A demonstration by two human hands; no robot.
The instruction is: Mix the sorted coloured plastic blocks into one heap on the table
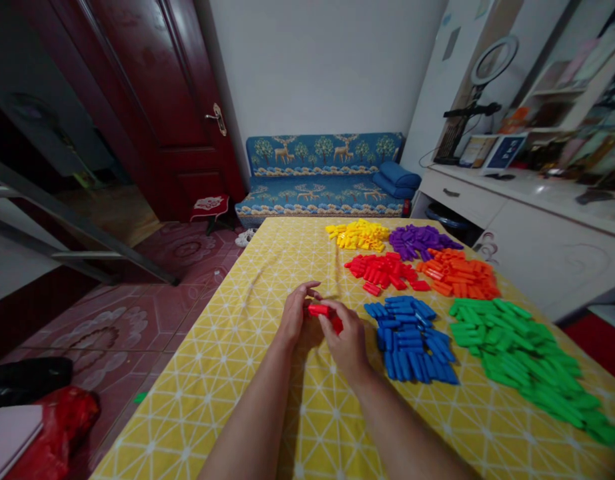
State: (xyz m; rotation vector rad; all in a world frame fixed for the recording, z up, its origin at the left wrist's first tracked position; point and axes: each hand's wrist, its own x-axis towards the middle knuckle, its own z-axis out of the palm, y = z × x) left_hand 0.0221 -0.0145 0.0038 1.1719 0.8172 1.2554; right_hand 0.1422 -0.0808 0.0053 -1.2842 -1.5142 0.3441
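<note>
Above the middle of the table, my left hand (293,315) and my right hand (348,338) meet around a small red plastic piece (318,310), short and tube-like. The left fingers curl at its left end, partly hiding it. My right thumb and fingers grip its right end. More red (338,325) shows under the right fingers; whether it is a second piece, I cannot tell. Just right of my right hand lies a pile of blue plastic pieces (412,340). Beyond the hands is a pile of similar red pieces (382,270).
The table has a yellow patterned cloth (227,333). Piles of yellow pieces (357,235), purple pieces (420,240), orange pieces (460,273) and green pieces (522,353) lie on its right side. Behind stands a blue sofa (312,187); a white cabinet (552,247) is at right.
</note>
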